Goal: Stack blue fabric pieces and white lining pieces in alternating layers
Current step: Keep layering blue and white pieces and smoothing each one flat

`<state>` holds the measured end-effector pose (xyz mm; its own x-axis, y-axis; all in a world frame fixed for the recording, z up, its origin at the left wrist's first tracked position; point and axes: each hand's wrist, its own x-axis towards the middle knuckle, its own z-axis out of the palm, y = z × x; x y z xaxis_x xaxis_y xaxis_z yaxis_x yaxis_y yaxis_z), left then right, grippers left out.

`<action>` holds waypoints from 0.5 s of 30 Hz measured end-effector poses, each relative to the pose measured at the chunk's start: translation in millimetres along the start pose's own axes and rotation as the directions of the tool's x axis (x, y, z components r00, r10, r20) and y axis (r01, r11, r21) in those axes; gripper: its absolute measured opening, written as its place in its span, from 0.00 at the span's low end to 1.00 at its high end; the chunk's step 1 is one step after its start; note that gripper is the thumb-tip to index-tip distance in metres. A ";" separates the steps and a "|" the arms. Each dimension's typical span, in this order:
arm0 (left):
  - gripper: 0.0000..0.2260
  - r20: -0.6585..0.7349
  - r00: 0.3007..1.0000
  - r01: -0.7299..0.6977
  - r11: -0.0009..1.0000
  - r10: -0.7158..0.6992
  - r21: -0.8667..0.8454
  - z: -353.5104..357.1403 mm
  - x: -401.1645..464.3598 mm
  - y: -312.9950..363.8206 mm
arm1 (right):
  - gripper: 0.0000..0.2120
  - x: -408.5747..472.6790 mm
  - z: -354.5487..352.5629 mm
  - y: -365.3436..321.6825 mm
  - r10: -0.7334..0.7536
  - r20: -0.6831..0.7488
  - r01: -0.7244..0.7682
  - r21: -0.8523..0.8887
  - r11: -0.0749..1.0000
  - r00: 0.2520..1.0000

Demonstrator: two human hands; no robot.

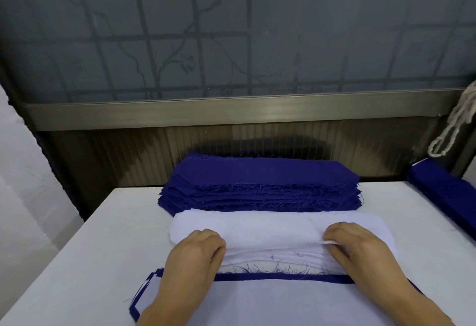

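A tall pile of blue fabric pieces (260,184) sits at the far edge of the white table (425,222). Just in front of it lies a stack of white lining pieces (270,230). My left hand (193,253) grips the near left edge of that white stack with curled fingers. My right hand (360,246) pinches the top white piece at its near right edge, lifting it slightly. Nearest me lies the alternating stack (270,300), a white piece on top with a blue border showing around it.
Another pile of blue fabric (445,189) lies at the table's right edge. A pale cord (453,124) hangs at the right beside it. A dark frosted window and metal sill run behind the table. The table's left edge drops off near a white wall.
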<state>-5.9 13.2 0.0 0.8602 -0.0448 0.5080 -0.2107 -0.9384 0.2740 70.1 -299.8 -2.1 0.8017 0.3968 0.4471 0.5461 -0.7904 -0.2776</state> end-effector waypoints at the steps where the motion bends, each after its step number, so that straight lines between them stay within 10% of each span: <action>1: 0.11 0.002 1.000 0.008 1.000 -0.008 -0.009 0.3 -0.3 -0.2 | 0.14 -0.1 0.1 -0.4 0.003 -0.006 -0.003 0.010 1.000 1.000; 15: 0.08 0.037 0.998 0.056 0.996 -0.054 -0.064 3.9 -3.7 -2.0 | 0.10 -3.9 -1.4 -5.2 -0.012 0.003 0.012 0.043 0.999 1.000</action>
<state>-6.8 13.9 -5.7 0.8871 -0.0072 0.4616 -0.1915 -0.9155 0.3537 63.8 -297.8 -1.3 0.7957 0.4077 0.4480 0.5657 -0.7647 -0.3087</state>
